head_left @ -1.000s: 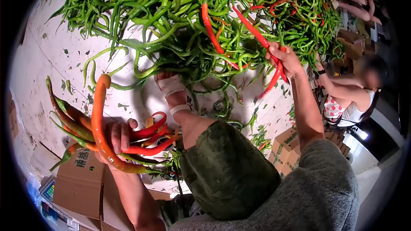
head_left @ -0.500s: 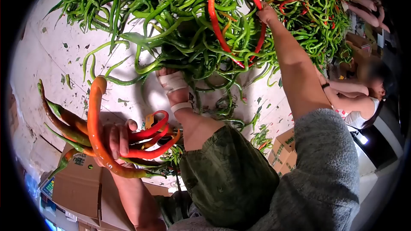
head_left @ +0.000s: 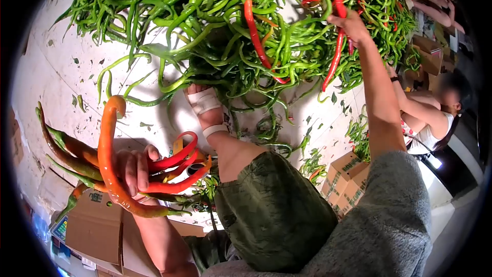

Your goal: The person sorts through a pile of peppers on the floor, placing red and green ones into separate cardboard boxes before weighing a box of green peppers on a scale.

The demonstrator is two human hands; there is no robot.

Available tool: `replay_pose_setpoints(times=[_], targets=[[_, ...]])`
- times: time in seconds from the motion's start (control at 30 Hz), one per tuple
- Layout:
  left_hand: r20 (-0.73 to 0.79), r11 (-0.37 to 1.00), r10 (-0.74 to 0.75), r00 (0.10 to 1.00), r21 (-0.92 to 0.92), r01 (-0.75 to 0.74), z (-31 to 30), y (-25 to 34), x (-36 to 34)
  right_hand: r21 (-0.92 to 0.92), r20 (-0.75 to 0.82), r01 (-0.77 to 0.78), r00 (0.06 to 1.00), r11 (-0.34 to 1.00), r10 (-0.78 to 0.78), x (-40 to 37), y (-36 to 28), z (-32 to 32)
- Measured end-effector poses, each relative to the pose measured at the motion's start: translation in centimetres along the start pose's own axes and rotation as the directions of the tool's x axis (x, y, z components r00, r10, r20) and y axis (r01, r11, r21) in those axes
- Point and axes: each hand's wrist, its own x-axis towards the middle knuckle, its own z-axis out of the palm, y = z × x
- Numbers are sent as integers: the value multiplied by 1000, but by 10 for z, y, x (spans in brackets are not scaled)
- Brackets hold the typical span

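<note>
Low on the left, my left hand (head_left: pixel 132 170) is closed around a bunch of long chili peppers. A curved orange chili pepper (head_left: pixel 108 146) crosses over its fingers, red tips (head_left: pixel 179 187) stick out to the right, and darker greenish-brown ends point left. My right hand (head_left: pixel 353 28) is closed on long red chili peppers (head_left: pixel 333 64) at the right part of the heap, one end rising above the fingers and others hanging below. Beneath both lies a large heap of green chili peppers (head_left: pixel 200 0) with some red ones mixed in. One red chili pepper (head_left: pixel 254 33) lies on the heap, left of my right hand.
My sandalled foot (head_left: pixel 205 101) stands against the heap's near edge. Cardboard boxes (head_left: pixel 95 223) are at lower left, with another box (head_left: pixel 341 179) right of my knee. Another person (head_left: pixel 433 118) sits at the right. Leaf scraps litter the pale floor (head_left: pixel 56 66).
My right hand has moved right and slightly down, carrying the red chili peppers away from the one lying on the heap. My left hand and its bunch have barely shifted.
</note>
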Motion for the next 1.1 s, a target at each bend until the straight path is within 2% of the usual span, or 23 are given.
replay_pose_setpoints(times=[0.03,0.13,0.17,0.2,0.23,0.27,0.33,0.37,0.4,0.43,0.47,0.5,0.53,0.6,0.67,0.73,0.8,0.87,0.9,1.0,1.03,1.07,1.1], targets=[[10,1000,-3,1000,1,3,-1,-1,1,68,-44,22,999,997,-19,-17,-17,-9],[30,1000,-4,1000,25,4,-8,-7,7,306,-230,365,925,879,-304,-54,-50,-19],[48,1000,0,999,31,-1,-11,-10,11,285,-281,408,901,867,-331,-59,-62,-19],[2,997,-16,1000,70,15,-11,-12,13,263,-328,448,875,854,-357,-62,-71,-18],[-46,993,-29,999,110,34,-12,-13,15,92,-395,473,825,876,-404,-64,-77,-18],[17,987,-69,997,148,66,-31,-16,20,-39,-359,474,815,879,-455,-68,-86,-17],[-85,994,-92,992,50,97,-44,-29,27,-291,-260,465,803,836,-537,-86,-105,-6],[-127,992,-123,984,13,126,-51,-34,30,-181,-259,462,829,868,-495,-95,-112,8],[-154,982,-185,971,5,188,-62,-39,34,-204,-151,400,889,893,-433,-105,-121,19],[-56,982,-185,981,-33,184,-72,-48,37,-99,-78,399,910,912,-407,-109,-120,30],[-201,972,-233,952,-25,233,-84,-53,34,6,-1,386,923,923,-386,-111,-118,41],[-263,970,-243,934,-35,242,-83,-57,35,126,65,249,964,960,-259,-114,-119,53],[-321,966,-257,911,-49,255,-79,-63,36,69,49,144,988,987,-148,-114,-114,66],[-286,965,-261,922,-77,250,-87,-68,35,156,167,124,975,980,-150,-105,-102,94],[-331,973,-231,915,-48,228,-78,-68,34,-87,46,274,961,958,-271,-85,-79,123],[-300,976,-219,929,-55,212,-80,-65,29,-340,15,221,973,914,-230,-63,-69,148],[-264,986,-156,952,12,165,-69,-59,27,-533,-47,12,998,846,-44,-50,-68,177],[-292,988,-140,946,26,155,-70,-56,18,-525,-118,-20,992,851,-50,-51,-65,196],[-298,989,-120,947,47,140,-72,-53,12,-504,-151,-38,987,863,-45,-46,-62,201],[-274,995,-97,957,9,103,-67,-42,-2,-384,-67,46,995,922,-78,-50,-51,192],[-252,996,-84,964,18,92,-70,-38,-7,-254,-21,158,985,954,-169,-57,-53,182],[-254,997,-72,964,15,78,-72,-35,-12,79,68,0,998,997,-5,-68,-57,168],[-253,998,-58,966,-1,60,-72,-33,-16,302,204,-95,979,948,33,-81,-68,148]])
